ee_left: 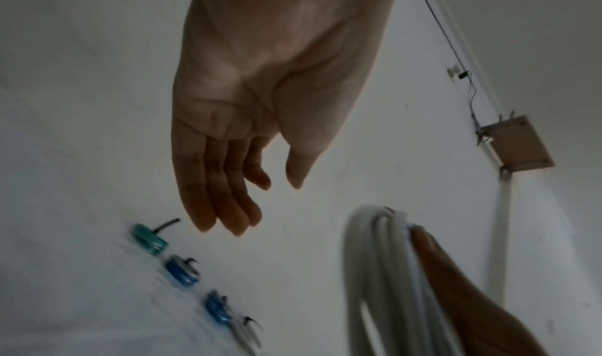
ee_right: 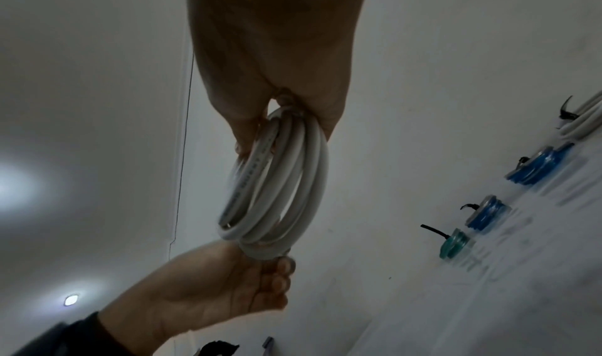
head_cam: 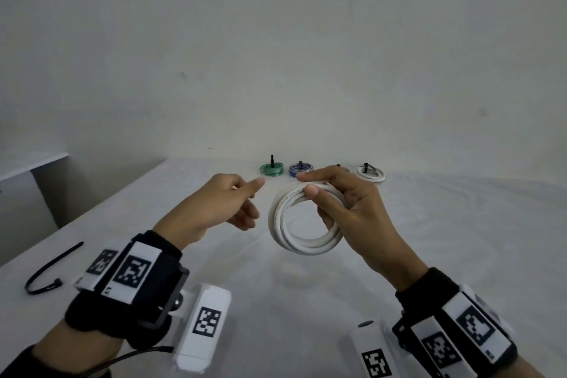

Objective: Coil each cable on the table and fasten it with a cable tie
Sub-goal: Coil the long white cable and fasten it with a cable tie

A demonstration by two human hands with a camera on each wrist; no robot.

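White cable coil [head_cam: 302,218] in right hand [head_cam: 346,209]

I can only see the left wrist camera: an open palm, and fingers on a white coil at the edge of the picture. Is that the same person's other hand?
Observer: Yes. The head view shows the right hand holding the white cable coil up off the table, with the thumb pressed on the strands near the top.
Visitor: Does that coil have a tie on it yet?
Observer: None that I can see. In the right wrist view, the part of the loop clear of the hand is bare white.
Visitor: So where is the tie?
Observer: A loose black cable tie lies on the table to the left of the left hand, outside your picture.
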